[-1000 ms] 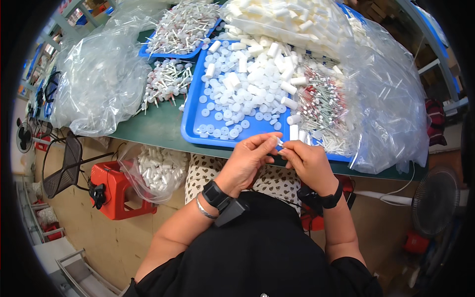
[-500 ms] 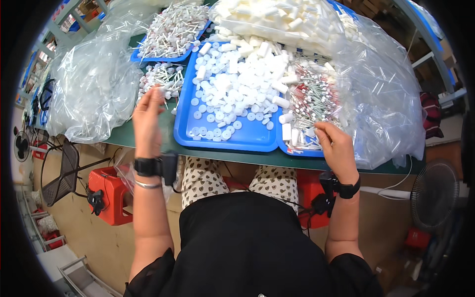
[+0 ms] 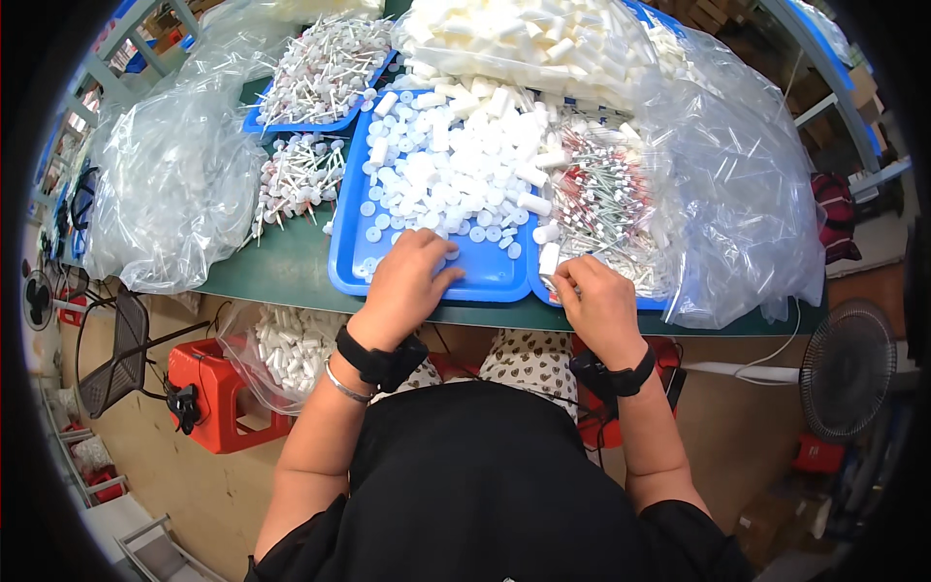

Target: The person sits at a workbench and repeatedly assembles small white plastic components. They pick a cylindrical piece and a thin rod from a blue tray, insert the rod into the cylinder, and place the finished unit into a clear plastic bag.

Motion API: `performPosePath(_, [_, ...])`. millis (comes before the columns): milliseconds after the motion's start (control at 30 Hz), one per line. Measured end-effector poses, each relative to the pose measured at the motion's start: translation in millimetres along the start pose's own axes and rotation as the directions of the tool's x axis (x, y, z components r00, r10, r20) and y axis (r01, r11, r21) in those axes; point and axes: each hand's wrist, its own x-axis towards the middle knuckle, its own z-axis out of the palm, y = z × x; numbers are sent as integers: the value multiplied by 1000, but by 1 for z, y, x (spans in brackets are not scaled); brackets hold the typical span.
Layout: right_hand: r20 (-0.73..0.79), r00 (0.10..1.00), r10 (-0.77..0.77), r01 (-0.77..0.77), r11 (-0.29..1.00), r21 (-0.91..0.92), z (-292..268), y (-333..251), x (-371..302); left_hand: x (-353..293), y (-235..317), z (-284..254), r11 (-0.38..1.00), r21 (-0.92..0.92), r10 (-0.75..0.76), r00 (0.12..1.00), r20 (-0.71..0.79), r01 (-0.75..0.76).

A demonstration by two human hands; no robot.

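Observation:
My left hand (image 3: pixel 407 286) is over the front of a blue tray (image 3: pixel 499 281) of small translucent white discs (image 3: pixel 446 175). Its fingers are bent and its thumb stands apart from them; some discs lie by the fingertips. I see nothing held in it. At the front of a second blue tray (image 3: pixel 650 303), my right hand (image 3: pixel 599 303) pinches thumb to finger; whatever is between them is too small or hidden to make out. A white cylinder (image 3: pixel 549 258) lies close to those fingertips. Behind this hand are many thin metal pins with red and white parts (image 3: pixel 611 184).
A large clear bag of white cylinders (image 3: pixel 533 39) sits at the back. Pins with discs fill a blue tray (image 3: pixel 325 73) at back left, with a loose pile (image 3: pixel 303 175) before it. Crumpled plastic bags (image 3: pixel 170 194) flank the trays. A fan (image 3: pixel 849 369) stands at right.
My left hand has come from the loose pile at left over to the disc tray. My right hand has shifted left and slightly down. A bag of white cylinders shows below the table.

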Motion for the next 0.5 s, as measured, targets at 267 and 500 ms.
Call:
performPosePath(267, [-131, 984, 117, -130, 987, -96, -19, 26, -2, 0, -1, -4, 988, 142, 58, 997, 57, -66])
performPosePath(500, [-30, 995, -93, 78, 942, -326, -27, 60, 14, -2, 0, -10, 985, 166, 34, 996, 78, -47])
